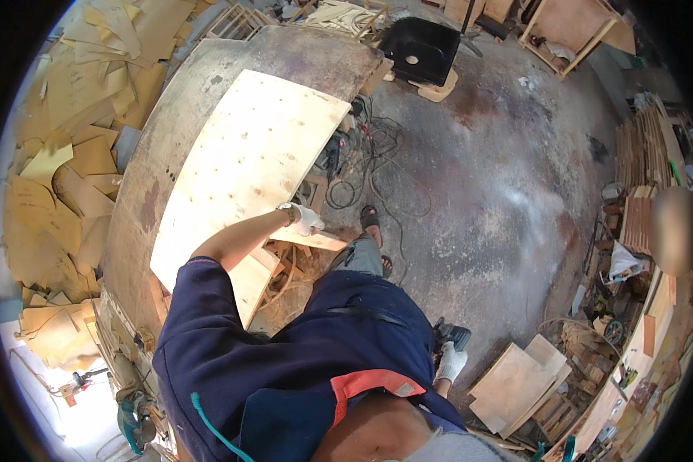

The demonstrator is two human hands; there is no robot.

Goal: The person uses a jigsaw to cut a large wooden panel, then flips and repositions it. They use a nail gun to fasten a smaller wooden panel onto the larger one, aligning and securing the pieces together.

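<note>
While power tool (456, 336) is held in right grip (452, 363), plywood panel (246, 146) should be steadied (left grip (309, 222): closure can't be told).

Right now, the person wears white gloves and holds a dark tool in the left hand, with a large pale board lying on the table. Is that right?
Not quite: the head view shows the dark tool in the gloved right hand. The white gloves are there, and the large pale board does lie on the table.
</note>
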